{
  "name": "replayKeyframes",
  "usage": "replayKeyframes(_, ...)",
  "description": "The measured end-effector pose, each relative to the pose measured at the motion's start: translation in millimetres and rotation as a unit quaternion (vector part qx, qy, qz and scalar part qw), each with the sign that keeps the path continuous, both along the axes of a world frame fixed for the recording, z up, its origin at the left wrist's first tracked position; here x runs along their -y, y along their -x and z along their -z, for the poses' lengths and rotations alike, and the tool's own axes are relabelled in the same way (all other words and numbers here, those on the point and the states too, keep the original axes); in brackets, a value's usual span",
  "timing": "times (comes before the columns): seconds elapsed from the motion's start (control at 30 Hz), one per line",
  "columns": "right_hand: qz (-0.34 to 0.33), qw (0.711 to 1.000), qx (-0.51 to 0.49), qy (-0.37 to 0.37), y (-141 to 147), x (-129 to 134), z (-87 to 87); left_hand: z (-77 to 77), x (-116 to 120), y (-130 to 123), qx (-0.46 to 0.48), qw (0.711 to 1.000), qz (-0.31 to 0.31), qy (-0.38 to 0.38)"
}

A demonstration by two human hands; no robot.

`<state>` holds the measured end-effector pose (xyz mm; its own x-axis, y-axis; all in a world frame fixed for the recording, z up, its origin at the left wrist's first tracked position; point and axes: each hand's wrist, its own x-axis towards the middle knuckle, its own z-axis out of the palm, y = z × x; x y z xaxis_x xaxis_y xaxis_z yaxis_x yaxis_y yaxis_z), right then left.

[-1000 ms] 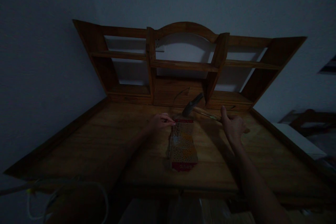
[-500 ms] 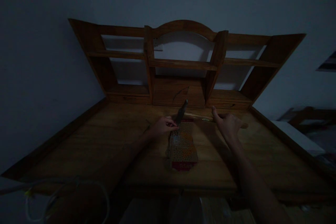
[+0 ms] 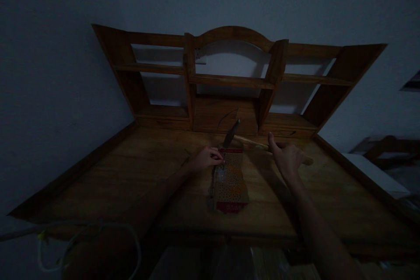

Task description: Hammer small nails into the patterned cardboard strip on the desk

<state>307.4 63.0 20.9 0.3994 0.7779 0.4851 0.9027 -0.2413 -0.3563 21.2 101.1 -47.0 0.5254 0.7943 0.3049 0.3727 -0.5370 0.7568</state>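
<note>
In dim light, my right hand point(image 3: 288, 157) is wrapped round the wooden handle of a hammer point(image 3: 251, 141), thumb pointing up along it. The dark metal head of the hammer hangs over the far end of a flat board point(image 3: 231, 179) with many small dots, orange patches and red ends. My left hand point(image 3: 206, 159) is closed in a pinch at the board's upper left part. Whatever lies between its fingertips is too small and dark to make out.
The board lies on a wooden desk point(image 3: 272, 214). A wooden shelf unit point(image 3: 231, 81) with small drawers stands along the desk's back. A pale cable point(image 3: 114, 225) loops at the lower left, and a white surface point(image 3: 377, 175) is beyond the right edge.
The hammer head has moved slightly up and to the right, away from my left fingertips. My left hand still pinches at the same part of the board.
</note>
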Motion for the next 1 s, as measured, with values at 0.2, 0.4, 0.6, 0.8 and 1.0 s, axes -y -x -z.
replayKeyframes(0.2,0.005,0.999,0.043,-0.008,3.5,1.6,0.0,4.6,-2.1,0.8,0.006,1.0,-0.005,0.011)
replayKeyframes(0.4,0.012,1.0,0.007,-0.006,0.1,-1.7,2.0,4.4,-1.0,1.3,-0.009,1.0,-0.008,0.015)
replayKeyframes(0.6,-0.004,0.999,0.049,0.018,1.7,-2.8,4.5,2.5,0.0,2.8,-0.011,1.0,-0.003,0.009)
replayKeyframes(0.8,0.017,0.999,-0.045,0.007,-3.7,-4.9,5.0,-0.8,-1.7,5.5,-0.016,1.0,0.008,-0.008)
replayKeyframes(1.0,0.033,0.981,-0.183,0.056,-14.8,-15.7,10.6,-11.2,-33.9,65.4,-0.036,0.994,-0.105,0.011)
